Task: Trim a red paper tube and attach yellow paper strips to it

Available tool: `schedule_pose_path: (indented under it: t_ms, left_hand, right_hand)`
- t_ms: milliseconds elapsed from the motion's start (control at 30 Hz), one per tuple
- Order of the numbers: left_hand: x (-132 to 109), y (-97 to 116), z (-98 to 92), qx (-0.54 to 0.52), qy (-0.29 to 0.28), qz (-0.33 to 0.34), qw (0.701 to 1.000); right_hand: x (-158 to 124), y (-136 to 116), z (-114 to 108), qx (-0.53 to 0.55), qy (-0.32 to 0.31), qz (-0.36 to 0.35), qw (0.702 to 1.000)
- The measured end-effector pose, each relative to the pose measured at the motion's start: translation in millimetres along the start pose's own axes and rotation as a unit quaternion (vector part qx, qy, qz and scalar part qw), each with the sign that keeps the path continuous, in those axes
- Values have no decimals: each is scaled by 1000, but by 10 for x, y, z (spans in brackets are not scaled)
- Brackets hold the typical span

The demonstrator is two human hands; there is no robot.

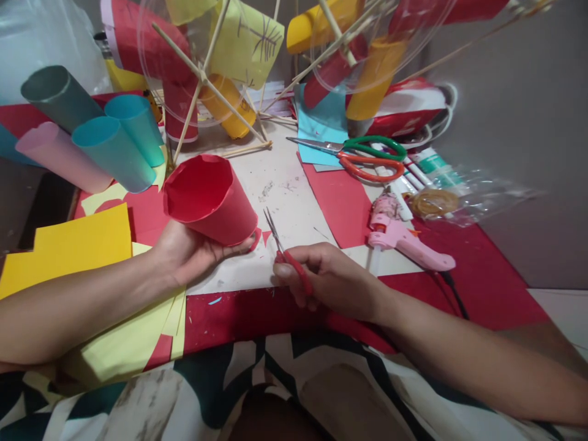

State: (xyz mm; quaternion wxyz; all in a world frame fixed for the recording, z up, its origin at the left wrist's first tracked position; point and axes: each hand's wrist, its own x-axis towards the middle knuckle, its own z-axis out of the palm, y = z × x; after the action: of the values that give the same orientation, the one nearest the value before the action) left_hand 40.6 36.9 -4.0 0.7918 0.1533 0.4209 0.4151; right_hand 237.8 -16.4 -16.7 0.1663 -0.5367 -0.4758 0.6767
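A red paper cup (225,208), tilted with its open mouth toward me, rests in my left hand (188,251). My left fingers curl under and around its lower side. In my right hand (316,275) is a small pair of scissors (275,233) with red handles, its narrow blades pointing up and away from me. My thumb and fingers are closed about the handles. The blade tips are just right of the cup, apart from it. Beneath both hands lies a white sheet (239,272); a small red scrap (266,237) lies near the cup.
Pink, teal and grey paper tubes (114,153) stand at left, above yellow sheets (82,236). A stick frame (202,76) holding paper cups rises at the back. Large scissors (372,156), a pink glue gun (404,242) with a cord, and a plastic bag of rubber bands (436,202) lie right.
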Motion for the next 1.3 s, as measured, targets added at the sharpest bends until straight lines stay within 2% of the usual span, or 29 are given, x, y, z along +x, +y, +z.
schedule_pose_path:
  t_ms: [133,300,467,667,833,1000,1167,1300]
  left_hand:
    - [-34,-22,26,-2,4,-10,1000]
    - [-69,-27,62,1,12,12,1000]
    - [-75,-54,57,-4,13,6,1000]
    - [-72,-74,38,-8,-16,6,1000]
    - [-80,-64,76,-6,17,-2,1000]
    - [-85,-58,90,-3,21,1,1000]
    - [-99,-58,98,4,56,-8,998]
    - [-89,-50,97,2,51,14,999]
  right_hand:
    - [-2,13,-1,-3,-5,-10,1000]
    - [3,37,-2,-9,-20,-32,999]
    - [9,57,-3,-9,-12,-45,999]
    - [11,63,-5,-18,-8,-76,997]
    - [7,55,-6,-18,-11,-83,996]
    - [2,53,-7,-14,-1,-73,997]
    - [12,55,3,-12,22,-83,996]
    - [19,69,-2,2,39,-95,995]
